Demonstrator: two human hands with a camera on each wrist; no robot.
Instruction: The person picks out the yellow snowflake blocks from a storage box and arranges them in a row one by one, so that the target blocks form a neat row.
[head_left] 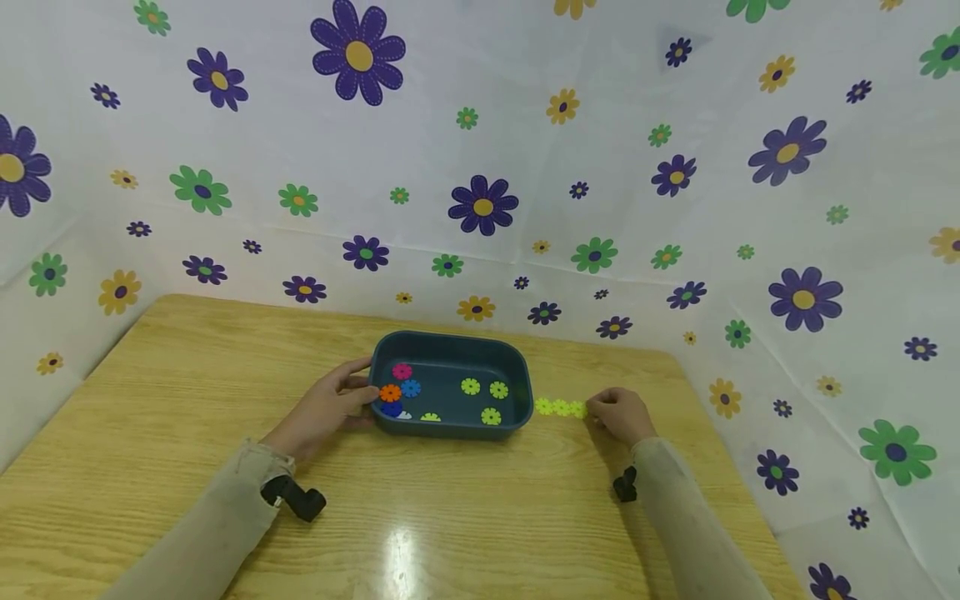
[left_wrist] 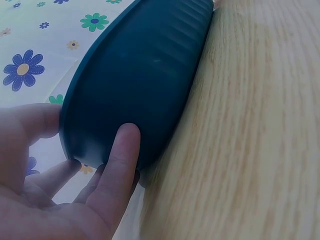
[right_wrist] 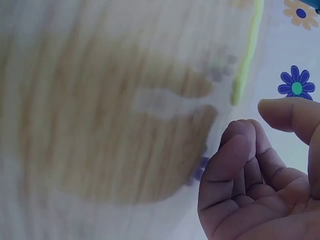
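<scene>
A dark teal plastic tub [head_left: 450, 432] sits on the wooden table. My left hand [head_left: 330, 404] grips its left end, with the thumb at the rim and the fingers against the outer wall, as the left wrist view shows. To the right of the tub lies a short row of yellow notched plastic discs [head_left: 561, 407], joined edge to edge. Its right end is at the fingertips of my right hand [head_left: 622, 413]. In the right wrist view, the thumb and bent fingers stand apart with nothing between them, and the yellow row [right_wrist: 246, 55] appears edge-on just beyond.
Inside the tub are loose notched discs: a pink one [head_left: 402, 372], an orange one [head_left: 390, 392], a blue one [head_left: 410, 388] and several yellow-green ones [head_left: 491, 416]. A white flower-print sheet [head_left: 420, 150] rises behind and beside the wooden table [head_left: 465, 508].
</scene>
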